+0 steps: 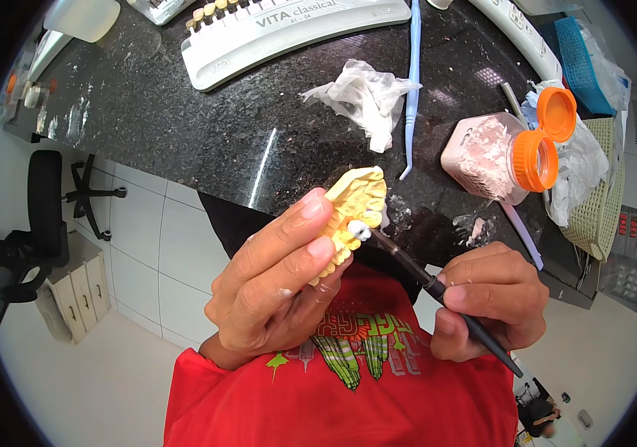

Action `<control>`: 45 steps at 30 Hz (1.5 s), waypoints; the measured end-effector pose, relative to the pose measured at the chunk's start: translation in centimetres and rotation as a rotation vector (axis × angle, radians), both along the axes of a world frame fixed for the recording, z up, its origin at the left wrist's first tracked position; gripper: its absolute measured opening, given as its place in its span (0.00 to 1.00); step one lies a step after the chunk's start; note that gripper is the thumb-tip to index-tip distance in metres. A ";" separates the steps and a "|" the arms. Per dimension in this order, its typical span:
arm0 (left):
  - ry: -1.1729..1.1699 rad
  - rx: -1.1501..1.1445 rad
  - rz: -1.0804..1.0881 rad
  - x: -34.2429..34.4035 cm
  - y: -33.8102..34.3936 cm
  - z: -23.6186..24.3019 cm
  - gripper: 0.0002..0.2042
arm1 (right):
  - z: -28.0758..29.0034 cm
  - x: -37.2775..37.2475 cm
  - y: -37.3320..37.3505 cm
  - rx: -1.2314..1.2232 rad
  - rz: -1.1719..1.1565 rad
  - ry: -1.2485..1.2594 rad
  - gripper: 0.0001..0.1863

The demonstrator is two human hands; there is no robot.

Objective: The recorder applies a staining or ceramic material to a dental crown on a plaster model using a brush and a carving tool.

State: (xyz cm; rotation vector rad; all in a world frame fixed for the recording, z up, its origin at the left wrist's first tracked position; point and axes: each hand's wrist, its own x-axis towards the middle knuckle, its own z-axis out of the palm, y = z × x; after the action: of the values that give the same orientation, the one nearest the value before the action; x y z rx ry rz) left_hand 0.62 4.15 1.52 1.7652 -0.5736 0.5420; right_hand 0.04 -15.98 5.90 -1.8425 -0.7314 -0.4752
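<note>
My left hand (270, 279) grips a yellow plaster dental model (359, 201), held up over the edge of the black granite counter (184, 112). One white tooth (358, 230) stands out on the model's lower side. My right hand (490, 302) pinches a thin dark brush (423, 277) like a pen. The brush tip touches that white tooth. Both hands are in front of my red printed shirt (333, 387).
On the counter lie a crumpled white tissue (367, 93), a light blue plastic tool (412, 89), a white tooth shade guide (281, 30) and an open jar of pinkish powder with an orange flip lid (508, 153). A woven basket (601, 201) stands at right. A black chair (35, 216) is on the floor at left.
</note>
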 end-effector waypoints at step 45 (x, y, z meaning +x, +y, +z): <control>0.096 -0.131 0.013 0.1 0.2 1.1 0.21 | 0.4 -0.9 0.1 0.019 -0.038 0.014 0.13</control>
State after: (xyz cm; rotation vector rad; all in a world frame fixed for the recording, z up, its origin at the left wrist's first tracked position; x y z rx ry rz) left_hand 0.70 4.30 2.59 1.6622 -0.4499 0.4896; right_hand -0.87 -15.90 6.27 -1.8433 -0.6812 -0.4916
